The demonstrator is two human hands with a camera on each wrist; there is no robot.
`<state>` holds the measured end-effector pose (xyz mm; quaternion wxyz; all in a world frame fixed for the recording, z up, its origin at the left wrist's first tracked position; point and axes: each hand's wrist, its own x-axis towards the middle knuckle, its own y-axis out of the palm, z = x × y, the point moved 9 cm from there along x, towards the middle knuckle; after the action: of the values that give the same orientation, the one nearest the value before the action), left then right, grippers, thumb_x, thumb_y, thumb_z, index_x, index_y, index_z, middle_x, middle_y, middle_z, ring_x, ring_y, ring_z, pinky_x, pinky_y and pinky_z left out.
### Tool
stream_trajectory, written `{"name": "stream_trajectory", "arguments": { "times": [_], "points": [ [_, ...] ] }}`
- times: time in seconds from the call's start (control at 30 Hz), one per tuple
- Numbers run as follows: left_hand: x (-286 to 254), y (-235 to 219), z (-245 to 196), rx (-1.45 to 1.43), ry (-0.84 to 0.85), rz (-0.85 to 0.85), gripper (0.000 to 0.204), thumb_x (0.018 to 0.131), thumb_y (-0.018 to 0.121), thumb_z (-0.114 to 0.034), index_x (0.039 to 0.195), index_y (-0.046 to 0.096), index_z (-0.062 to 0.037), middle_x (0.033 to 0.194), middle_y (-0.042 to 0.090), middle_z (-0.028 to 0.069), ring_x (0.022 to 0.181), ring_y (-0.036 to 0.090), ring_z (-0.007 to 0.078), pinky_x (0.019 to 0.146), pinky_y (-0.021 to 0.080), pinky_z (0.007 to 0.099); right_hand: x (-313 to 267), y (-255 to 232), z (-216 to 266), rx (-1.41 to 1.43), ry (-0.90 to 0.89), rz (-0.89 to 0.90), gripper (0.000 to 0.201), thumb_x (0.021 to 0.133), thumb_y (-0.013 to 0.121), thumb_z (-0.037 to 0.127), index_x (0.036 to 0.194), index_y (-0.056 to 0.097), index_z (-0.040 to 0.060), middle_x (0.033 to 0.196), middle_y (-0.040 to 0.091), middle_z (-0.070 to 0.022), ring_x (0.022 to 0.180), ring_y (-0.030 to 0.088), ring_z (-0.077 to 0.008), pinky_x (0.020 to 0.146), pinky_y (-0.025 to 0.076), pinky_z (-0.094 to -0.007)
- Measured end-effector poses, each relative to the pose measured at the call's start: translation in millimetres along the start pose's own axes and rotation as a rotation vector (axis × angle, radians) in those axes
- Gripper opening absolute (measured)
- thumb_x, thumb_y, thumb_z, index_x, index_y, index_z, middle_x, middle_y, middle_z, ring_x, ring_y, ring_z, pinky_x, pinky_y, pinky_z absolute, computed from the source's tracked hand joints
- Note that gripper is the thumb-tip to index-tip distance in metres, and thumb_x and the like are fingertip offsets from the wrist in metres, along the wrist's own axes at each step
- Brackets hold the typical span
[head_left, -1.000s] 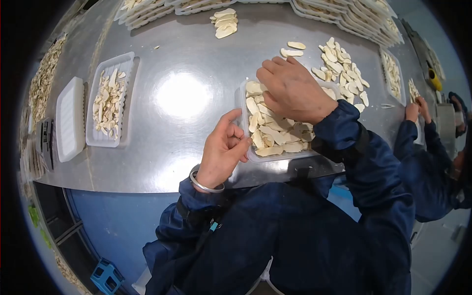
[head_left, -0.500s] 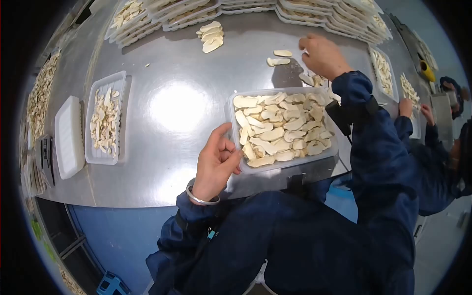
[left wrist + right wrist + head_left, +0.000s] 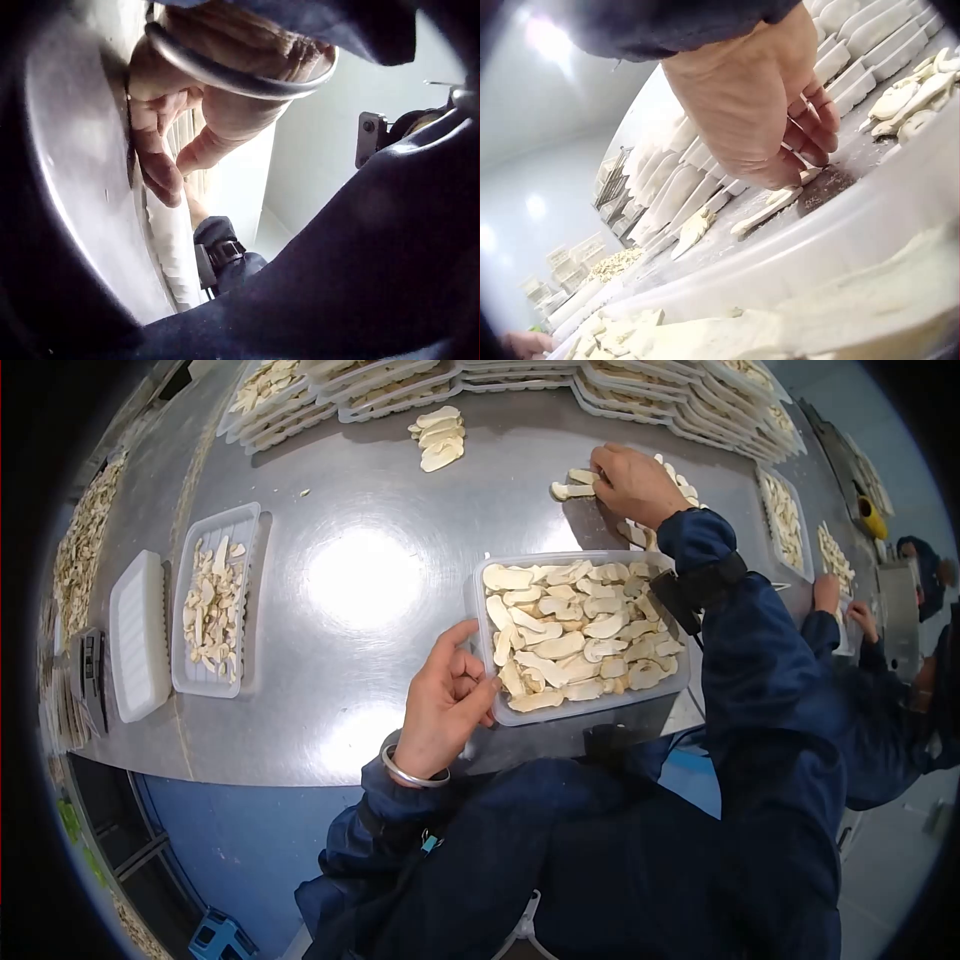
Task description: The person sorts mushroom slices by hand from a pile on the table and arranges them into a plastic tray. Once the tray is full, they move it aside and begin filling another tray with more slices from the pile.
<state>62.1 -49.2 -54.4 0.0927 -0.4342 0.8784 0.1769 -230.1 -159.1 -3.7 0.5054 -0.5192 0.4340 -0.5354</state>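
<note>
A clear plastic tray point(image 3: 585, 707) filled with rows of pale mushroom slices point(image 3: 560, 647) sits before me near the table's front edge. My left hand point(image 3: 443, 695) grips its left rim, thumb at the edge and the other fingers bent beside it. Beyond the tray's far side, my right hand point(image 3: 640, 485) reaches down to two loose mushroom slices point(image 3: 570, 491). In the right wrist view its thumb tip meets the end of a mushroom slice point(image 3: 769, 211), with the other fingers loosely bent and apart from the thumb. Part of the loose slice pile point(image 3: 680, 482) is hidden behind this hand.
Stacked filled trays point(image 3: 640, 405) line the back. A small slice stack point(image 3: 438, 438) lies in front of them. At left stand a part-filled tray point(image 3: 178, 660) and a white tray point(image 3: 138, 640). Another person's hands point(image 3: 828, 595) work at right, beside a filled tray point(image 3: 783, 520).
My right hand has moved from over the tray to the table beyond it, then down and left to the two loose slices. The left hand stays at the rim. The head view has shifted slightly.
</note>
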Motion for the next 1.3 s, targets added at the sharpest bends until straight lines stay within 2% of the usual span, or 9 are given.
{"name": "stream_trajectory", "arguments": {
  "times": [0.17,0.47,0.57,0.67,0.87,1.07,1.17,1.3],
  "points": [
    [0.2,0.6,-0.6,0.021,0.004,-0.003,0.057,0.089,0.059,0.004,0.14,0.034,0.0036,0.081,0.053,0.004,0.062,0.057,0.0067,0.052,0.049,0.0213,-2.7,-6.7,-0.1,0.037,0.002,-0.068,0.018,0.083,0.057,0.016,0.093,0.057,0.0012,0.09,0.063,-0.0198,0.084,0.06,-0.0404,0.076,0.046,-0.048],
    [-0.1,0.4,-0.2,0.016,0.0,0.008,0.056,0.09,0.058,0.004,0.141,0.034,0.0034,0.081,0.053,0.0039,0.062,0.057,0.0069,0.052,0.05,0.0212,3.7,0.6,-10.8,-0.021,0.067,0.037,0.017,0.083,0.057,0.013,0.096,0.057,0.0024,0.089,0.063,-0.0187,0.085,0.06,-0.0407,0.078,0.047,-0.048],
    [-0.3,0.5,-0.2,0.007,0.0,0.013,0.056,0.09,0.058,0.003,0.141,0.034,0.0034,0.082,0.053,0.004,0.063,0.057,0.0067,0.053,0.05,0.0211,1.4,-1.9,-12.7,0.017,0.049,-0.005,0.018,0.082,0.057,0.01,0.098,0.057,0.0025,0.095,0.063,-0.0186,0.087,0.06,-0.0402,0.08,0.047,-0.0473],
    [0.0,0.8,-0.3,-0.008,0.007,0.013,0.056,0.09,0.059,0.003,0.14,0.034,0.0034,0.082,0.053,0.0042,0.063,0.056,0.0066,0.053,0.05,0.0212,-0.8,-3.2,-2.7,0.037,-0.045,0.032,0.021,0.082,0.058,0.008,0.102,0.056,0.0027,0.099,0.062,-0.0188,0.09,0.06,-0.0395,0.081,0.047,-0.0463],
    [0.3,0.1,0.2,-0.001,0.001,0.012,0.057,0.089,0.059,0.003,0.14,0.034,0.0034,0.082,0.053,0.0045,0.063,0.056,0.0068,0.053,0.049,0.0212,0.2,1.0,-6.1,0.009,-0.048,-0.011,0.017,0.082,0.057,0.012,0.095,0.054,0.0019,0.092,0.06,-0.0192,0.087,0.058,-0.0402,0.078,0.046,-0.0471],
    [-0.2,0.3,-1.2,0.002,0.004,0.018,0.056,0.089,0.058,0.003,0.14,0.034,0.0037,0.083,0.053,0.0049,0.062,0.057,0.0073,0.053,0.05,0.0216,1.5,2.3,-15.3,-0.033,0.043,0.067,0.018,0.083,0.058,0.017,0.089,0.054,0.0007,0.087,0.059,-0.0191,0.082,0.057,-0.0401,0.073,0.045,-0.0459],
    [-0.2,0.4,-1.3,0.016,-0.002,0.019,0.056,0.09,0.058,0.003,0.14,0.034,0.0042,0.083,0.054,0.0054,0.063,0.057,0.0078,0.053,0.05,0.0219,-13.7,-27.5,3.2,0.021,0.073,-0.04,0.019,0.081,0.061,0.017,0.09,0.054,0.0017,0.084,0.058,-0.0174,0.079,0.057,-0.039,0.07,0.044,-0.0454],
    [0.0,0.1,-1.7,0.029,0.009,0.014,0.056,0.089,0.059,0.002,0.14,0.034,0.0035,0.082,0.054,0.0051,0.063,0.058,0.008,0.053,0.05,0.0223,-49.1,-62.8,90.3,0.115,-0.144,-0.128,0.019,0.076,0.065,0.012,0.089,0.054,0.0028,0.083,0.056,-0.0138,0.079,0.056,-0.0355,0.071,0.043,-0.0434]
  ]
}}
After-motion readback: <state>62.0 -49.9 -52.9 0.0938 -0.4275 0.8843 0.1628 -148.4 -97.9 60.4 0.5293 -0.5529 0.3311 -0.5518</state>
